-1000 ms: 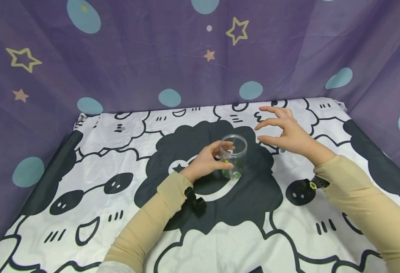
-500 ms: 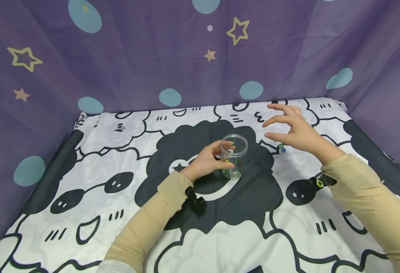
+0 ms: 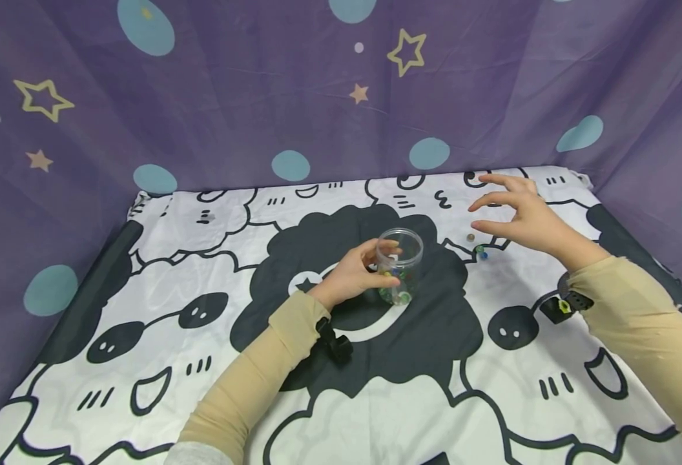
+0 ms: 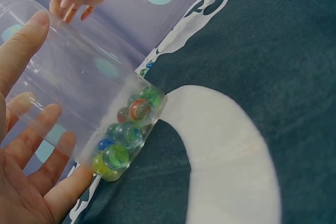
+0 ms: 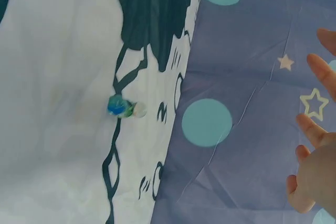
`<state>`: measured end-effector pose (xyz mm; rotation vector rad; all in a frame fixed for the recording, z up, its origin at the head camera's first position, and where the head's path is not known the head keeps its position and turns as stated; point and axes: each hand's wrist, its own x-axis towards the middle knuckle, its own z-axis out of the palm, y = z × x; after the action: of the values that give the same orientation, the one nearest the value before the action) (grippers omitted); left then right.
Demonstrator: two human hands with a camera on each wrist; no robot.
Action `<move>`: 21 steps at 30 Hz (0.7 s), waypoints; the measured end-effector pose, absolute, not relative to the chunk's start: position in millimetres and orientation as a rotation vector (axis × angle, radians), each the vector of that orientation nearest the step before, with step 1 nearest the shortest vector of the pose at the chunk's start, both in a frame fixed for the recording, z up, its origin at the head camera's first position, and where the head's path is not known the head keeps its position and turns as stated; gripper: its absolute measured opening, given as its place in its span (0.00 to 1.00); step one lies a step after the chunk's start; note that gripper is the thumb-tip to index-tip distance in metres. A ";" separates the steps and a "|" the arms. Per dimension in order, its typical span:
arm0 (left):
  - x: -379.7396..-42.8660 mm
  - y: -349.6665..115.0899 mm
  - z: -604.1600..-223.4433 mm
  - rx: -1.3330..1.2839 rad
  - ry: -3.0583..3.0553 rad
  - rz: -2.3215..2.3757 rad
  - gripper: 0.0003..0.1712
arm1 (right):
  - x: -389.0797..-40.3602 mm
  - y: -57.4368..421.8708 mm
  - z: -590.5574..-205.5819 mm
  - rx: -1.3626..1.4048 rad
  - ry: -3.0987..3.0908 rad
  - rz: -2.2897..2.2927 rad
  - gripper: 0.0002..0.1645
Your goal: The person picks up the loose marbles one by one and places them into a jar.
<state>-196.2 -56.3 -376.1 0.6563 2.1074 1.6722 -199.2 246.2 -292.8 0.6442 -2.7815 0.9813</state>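
Note:
A clear plastic jar [image 3: 402, 265] without a lid stands upright on the dark patch of the cloth. My left hand [image 3: 349, 274] grips it from the left, thumb in front and fingers behind. In the left wrist view several glass marbles [image 4: 128, 135], green, blue, yellow and red-streaked, lie in the jar's bottom. My right hand [image 3: 524, 216] hovers at the right, fingers spread and holding nothing. Close below it a few loose marbles lie on the cloth: a blue marble [image 3: 483, 256], a green marble [image 3: 479, 248] and a brownish marble [image 3: 471, 237].
A black and white cartoon-print cloth [image 3: 201, 361] covers the table. Purple curtains [image 3: 230, 97] with stars and blue dots hang behind it and at both sides. Black straps with small devices sit on both wrists.
My right hand has moved to the right, away from the jar, and the loose marbles have come into sight from behind it. The left hand and jar stay in place.

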 end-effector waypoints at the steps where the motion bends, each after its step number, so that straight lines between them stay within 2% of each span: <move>1: -196.4 -56.4 -376.0 0.657 2.108 1.670 0.36 | -199.7 247.7 -293.3 0.642 -2.789 0.973 0.14; 21: -196.0 -56.6 -375.6 0.651 2.095 1.671 0.37 | -203.7 263.0 -311.9 0.560 -2.940 0.880 0.17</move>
<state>-196.0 -56.6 -375.6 0.6505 2.0952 1.6711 -203.7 263.0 -311.9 0.5597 -2.9403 0.8797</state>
